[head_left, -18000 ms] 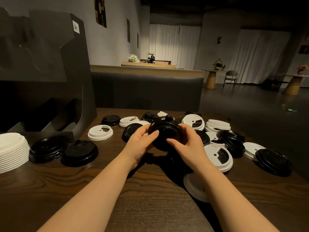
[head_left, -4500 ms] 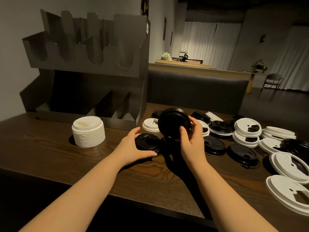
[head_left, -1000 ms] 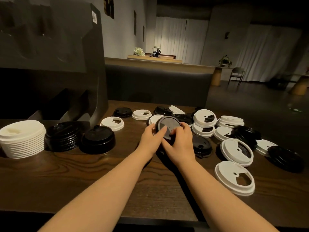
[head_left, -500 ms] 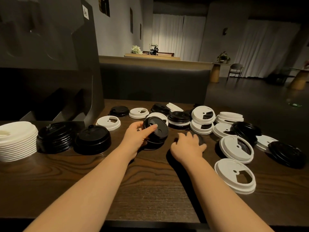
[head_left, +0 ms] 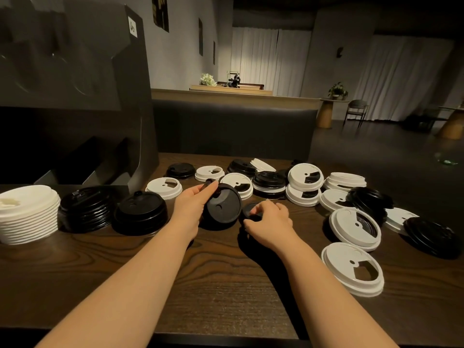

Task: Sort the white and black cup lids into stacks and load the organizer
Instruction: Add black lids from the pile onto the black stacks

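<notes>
My left hand (head_left: 192,205) grips a small stack of black lids (head_left: 223,209), tilted up off the table in the middle. My right hand (head_left: 270,221) curls its fingers round another black lid (head_left: 249,209) lying flat just to the right. At the left stand a tall white lid stack (head_left: 26,214), a black lid stack (head_left: 85,209) and a second black stack (head_left: 140,213). Loose white lids (head_left: 354,228) and black lids (head_left: 430,234) are scattered across the right and far side. The dark organizer (head_left: 75,96) rises at the back left.
The wooden table (head_left: 226,285) runs to a front edge near the bottom. A padded bench back (head_left: 231,131) stands behind the table. The organizer's lower compartments open toward the lid stacks at the left.
My left hand has tilted its black lids further up and shifted slightly right. My right hand has closed its fingers on the black lid lying on the table.
</notes>
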### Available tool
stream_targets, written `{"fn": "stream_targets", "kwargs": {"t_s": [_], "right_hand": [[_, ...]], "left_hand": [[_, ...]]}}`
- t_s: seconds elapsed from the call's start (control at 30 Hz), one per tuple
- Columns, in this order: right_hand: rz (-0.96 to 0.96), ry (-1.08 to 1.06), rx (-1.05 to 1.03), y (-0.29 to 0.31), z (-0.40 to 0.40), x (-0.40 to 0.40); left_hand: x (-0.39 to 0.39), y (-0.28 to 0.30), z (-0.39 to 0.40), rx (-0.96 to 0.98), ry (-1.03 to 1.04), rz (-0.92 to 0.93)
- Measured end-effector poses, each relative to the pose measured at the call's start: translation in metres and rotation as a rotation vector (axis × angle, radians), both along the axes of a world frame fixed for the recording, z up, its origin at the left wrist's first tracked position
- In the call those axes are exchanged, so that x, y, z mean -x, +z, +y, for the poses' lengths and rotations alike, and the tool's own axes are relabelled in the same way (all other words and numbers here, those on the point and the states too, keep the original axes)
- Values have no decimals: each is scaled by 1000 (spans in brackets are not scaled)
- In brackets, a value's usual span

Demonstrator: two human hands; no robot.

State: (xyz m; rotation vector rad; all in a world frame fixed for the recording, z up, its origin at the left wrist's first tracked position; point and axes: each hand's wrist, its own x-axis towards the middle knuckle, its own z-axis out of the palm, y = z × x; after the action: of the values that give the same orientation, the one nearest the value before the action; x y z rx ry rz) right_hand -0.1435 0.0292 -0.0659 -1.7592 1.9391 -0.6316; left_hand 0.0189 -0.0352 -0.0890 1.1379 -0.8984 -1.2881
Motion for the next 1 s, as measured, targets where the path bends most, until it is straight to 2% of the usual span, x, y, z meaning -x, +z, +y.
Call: {"fn": "stream_targets", "kwargs": {"t_s": [0.1, 0.23, 0.3, 0.43, 0.57, 0.7, 0.83, 1.0], "right_hand": [[20, -25, 43, -5, -6, 2], [-56, -115, 62, -4, -8, 6], [-220, -156, 129, -7, -9, 8], [-698, -152, 240, -11, -10, 7], [-936, 11, 132, -16, -12, 0], [-977, 26, 51, -19, -12, -6], [-1023, -5, 78, -20, -11, -4], [-1091, -11, -18, -17, -14, -5]], "left_hand": [[1, 3, 0, 14, -3, 61], [1, 6, 5, 19, -14, 122], [0, 5, 8, 12, -33, 122], [3, 7, 16, 25, -100, 65], [7, 7, 23, 71, -214, 48], [14, 9, 33, 62, -329, 102], [14, 12, 36, 49, -351, 162], [14, 15, 40, 43, -401, 185]]}}
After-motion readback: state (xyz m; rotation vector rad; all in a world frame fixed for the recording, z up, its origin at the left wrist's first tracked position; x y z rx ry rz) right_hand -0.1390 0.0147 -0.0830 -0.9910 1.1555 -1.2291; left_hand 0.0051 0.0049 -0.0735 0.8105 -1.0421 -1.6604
